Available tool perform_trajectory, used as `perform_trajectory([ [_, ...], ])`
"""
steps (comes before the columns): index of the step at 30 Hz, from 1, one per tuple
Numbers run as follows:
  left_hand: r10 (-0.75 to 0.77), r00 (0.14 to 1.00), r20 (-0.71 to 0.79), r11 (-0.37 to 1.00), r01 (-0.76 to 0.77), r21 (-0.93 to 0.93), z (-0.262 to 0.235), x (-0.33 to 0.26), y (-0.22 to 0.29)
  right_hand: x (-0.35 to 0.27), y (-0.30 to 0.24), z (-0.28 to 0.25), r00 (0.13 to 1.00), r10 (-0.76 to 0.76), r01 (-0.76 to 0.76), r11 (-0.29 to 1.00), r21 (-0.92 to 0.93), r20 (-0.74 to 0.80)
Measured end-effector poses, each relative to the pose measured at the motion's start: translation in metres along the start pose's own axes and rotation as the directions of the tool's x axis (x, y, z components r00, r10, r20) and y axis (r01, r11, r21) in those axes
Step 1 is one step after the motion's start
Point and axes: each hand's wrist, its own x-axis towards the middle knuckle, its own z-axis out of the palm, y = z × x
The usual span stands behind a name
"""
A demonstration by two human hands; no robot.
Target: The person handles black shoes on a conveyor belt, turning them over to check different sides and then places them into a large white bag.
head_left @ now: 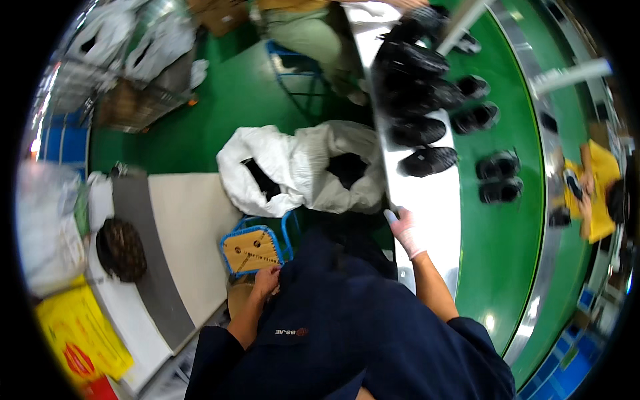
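Observation:
My left hand (267, 280) is low beside my dark blue jacket, fingers curled at the near corner of a small stool (252, 249) with a wooden seat and blue metal frame. My right hand (405, 232), in a pale glove, rests at the left edge of a long metal bench (427, 200), thumb apart from the fingers and nothing in it. Beyond it on the bench stand black shoes (430, 161), with several more piled farther up. Two white woven sacks (300, 157) with dark contents sit open just ahead of me.
To the left is a beige-and-grey table (190, 227) holding a dark patterned cap (121, 250) and a yellow bag (83, 330). Ahead, a person in green trousers (307, 43) sits on a blue stool. More shoes (500, 177) lie right of the bench; a person in yellow (600, 190) works beyond.

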Motion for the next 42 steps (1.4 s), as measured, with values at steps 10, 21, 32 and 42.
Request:
perform_trajectory([
  [10, 0.006, 1.000, 0.002, 0.993, -0.006, -0.118, 0.075, -0.081, -0.069, 0.026, -0.031, -0.018, 0.950, -0.096, 0.214, 0.893, -0.396, 0.297],
  [21, -0.084, 0.996, 0.027, 0.863, 0.086, -0.498, 0.098, -0.060, -0.088, 0.031, -0.231, -0.033, 0.938, -0.311, 0.338, 0.918, -0.207, 0.153],
  [32, -0.112, 0.991, -0.074, 0.776, 0.041, -0.629, 0.036, 0.041, -0.061, 0.111, -0.398, -0.019, 0.764, -0.620, 0.640, 0.764, -0.085, 0.179],
  [42, -0.310, 0.871, -0.381, 0.757, -0.016, -0.653, -0.083, 0.189, -0.033, 0.313, -0.542, 0.097, 0.600, -0.672, 0.755, 0.655, -0.028, 0.434],
])
